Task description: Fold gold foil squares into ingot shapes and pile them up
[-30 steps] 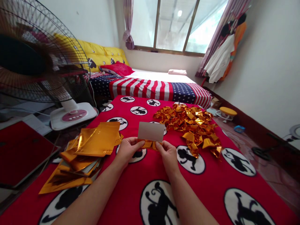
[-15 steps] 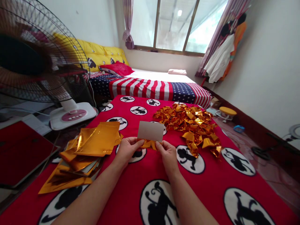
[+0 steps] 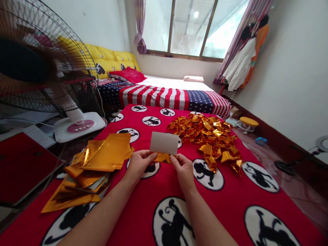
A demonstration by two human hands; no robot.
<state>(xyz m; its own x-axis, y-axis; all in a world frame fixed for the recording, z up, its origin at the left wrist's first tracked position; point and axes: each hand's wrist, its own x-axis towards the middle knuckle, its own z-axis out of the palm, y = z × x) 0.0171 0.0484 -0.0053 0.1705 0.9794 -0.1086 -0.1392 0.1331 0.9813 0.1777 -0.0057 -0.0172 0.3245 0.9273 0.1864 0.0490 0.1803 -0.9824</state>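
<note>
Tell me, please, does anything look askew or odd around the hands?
The pile of gold sheets on the left of the red cloth looks askew: its sheets lie at different angles, edges unaligned. The crumpled-looking gold pieces on the right are heaped loosely. I see nothing spilled.

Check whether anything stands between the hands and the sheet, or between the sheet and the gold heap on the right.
Nothing visible does: the left hand and right hand pinch the sheet directly, and only red patterned cloth shows between it and the gold heap.
</note>
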